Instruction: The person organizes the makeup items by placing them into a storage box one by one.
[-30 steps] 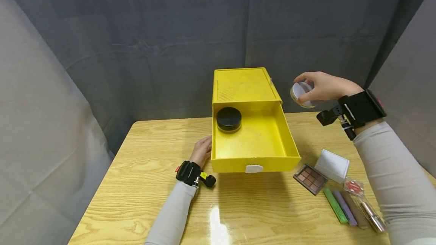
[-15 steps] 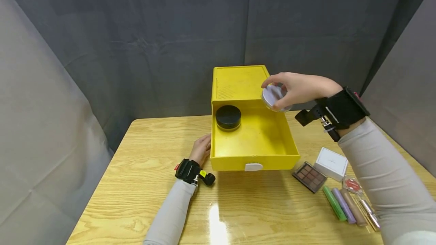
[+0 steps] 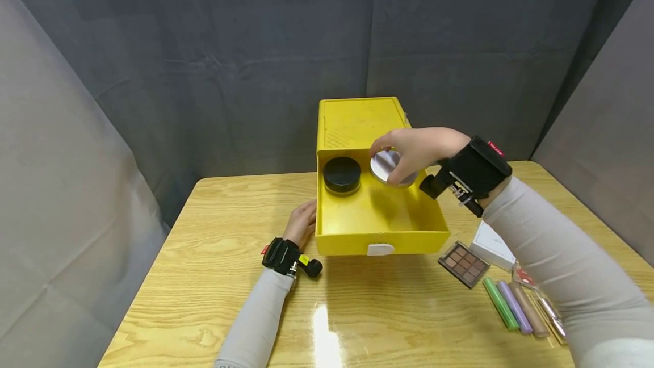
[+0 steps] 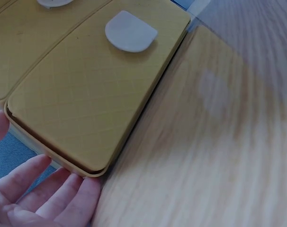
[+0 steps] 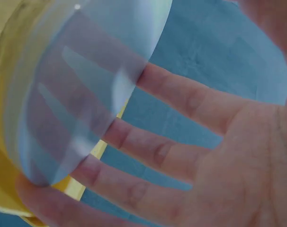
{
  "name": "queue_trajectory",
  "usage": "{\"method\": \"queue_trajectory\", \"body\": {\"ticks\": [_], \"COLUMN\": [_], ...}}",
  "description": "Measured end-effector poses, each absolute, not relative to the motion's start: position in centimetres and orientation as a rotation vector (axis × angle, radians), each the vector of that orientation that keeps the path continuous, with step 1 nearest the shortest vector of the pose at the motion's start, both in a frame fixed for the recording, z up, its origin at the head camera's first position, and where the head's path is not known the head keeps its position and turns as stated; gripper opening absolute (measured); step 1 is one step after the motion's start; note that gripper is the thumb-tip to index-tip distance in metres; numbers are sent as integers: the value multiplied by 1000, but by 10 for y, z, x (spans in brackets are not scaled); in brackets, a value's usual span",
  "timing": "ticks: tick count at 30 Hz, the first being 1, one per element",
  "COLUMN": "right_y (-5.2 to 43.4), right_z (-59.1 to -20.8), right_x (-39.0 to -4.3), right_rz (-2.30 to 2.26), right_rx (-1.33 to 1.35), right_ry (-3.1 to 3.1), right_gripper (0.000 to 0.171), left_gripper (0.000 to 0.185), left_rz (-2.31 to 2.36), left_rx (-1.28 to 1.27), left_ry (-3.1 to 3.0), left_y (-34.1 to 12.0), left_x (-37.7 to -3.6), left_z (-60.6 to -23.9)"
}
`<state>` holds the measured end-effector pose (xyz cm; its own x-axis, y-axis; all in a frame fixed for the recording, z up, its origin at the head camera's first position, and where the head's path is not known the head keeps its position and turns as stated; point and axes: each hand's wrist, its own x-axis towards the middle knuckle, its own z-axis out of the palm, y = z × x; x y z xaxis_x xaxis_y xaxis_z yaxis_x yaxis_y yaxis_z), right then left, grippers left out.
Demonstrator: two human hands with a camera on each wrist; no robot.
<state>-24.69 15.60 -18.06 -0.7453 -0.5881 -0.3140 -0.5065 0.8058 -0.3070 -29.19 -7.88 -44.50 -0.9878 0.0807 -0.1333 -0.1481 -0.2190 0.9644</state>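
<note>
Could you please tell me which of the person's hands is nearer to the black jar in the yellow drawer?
The right. The right hand holds a silver tin just beside the black jar, over the drawer. The left hand rests outside the drawer's left wall, lower down.

The right hand (image 3: 416,149) has carried the silver jar (image 3: 386,167) into the yellow drawer (image 3: 378,226).

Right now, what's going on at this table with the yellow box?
A person's right hand holds a round silver-lidded jar over the open yellow plastic drawer, beside a black-lidded round jar already inside. The left hand rests against the drawer's left side. An eyeshadow palette lies on the wooden table.
</note>
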Motion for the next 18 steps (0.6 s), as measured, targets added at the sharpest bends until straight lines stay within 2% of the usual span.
{"method": "queue_trajectory", "body": {"ticks": [7, 18], "right_y": [149, 131], "right_z": [-197, -213], "right_x": [-250, -252], "right_rz": [-237, -132], "right_rx": [-906, -816], "right_ry": [2593, 2666], "right_gripper": [53, 36], "left_gripper": [48, 47], "left_rz": [2342, 2338], "left_rx": [-91, -97], "left_ry": [1862, 1861], "left_y": [-79, -82], "left_x": [-292, -290], "left_z": [-446, -445]}}
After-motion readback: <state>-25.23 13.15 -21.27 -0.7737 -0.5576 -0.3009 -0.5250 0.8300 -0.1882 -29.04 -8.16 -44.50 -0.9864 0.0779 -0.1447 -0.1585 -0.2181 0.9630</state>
